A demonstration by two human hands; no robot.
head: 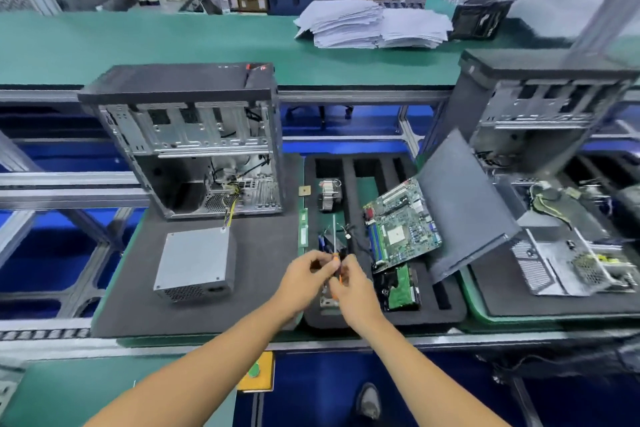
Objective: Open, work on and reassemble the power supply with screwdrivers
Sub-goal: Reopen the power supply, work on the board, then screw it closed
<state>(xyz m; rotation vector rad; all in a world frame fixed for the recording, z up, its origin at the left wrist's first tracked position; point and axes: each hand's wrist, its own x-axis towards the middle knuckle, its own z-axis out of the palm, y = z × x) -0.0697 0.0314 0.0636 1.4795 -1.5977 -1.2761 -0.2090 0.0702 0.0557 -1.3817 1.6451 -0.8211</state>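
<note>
A: Both forearms enter from the bottom edge. Left hand (304,276) and right hand (353,286) meet over the black foam tray (453,308). Each grip is curled on the same screwdriver (334,243): orange and black handle between the fingers, thin shaft pointing up and away from the person.

B: Power supply position?

A: Power supply (195,262), grey metal box, lies flat on the dark mat (263,253) on the desk, well to the left of both hands. Its long axis runs roughly away from the person, vent grille on the near face, cable bundle leaving the far end toward the open computer case (183,139) behind it. Cover appears still on.

B: Nearer hand?

A: Left, by position. Judgement: the driver must travel leftward and tip its shaft down before the tip can meet any screw. Which screws, cannot tell at this resolution.

B: Other items noted?

A: Motherboard (403,224) leaning at the tray's right side, heatsink (329,194) beyond the hands.
</note>
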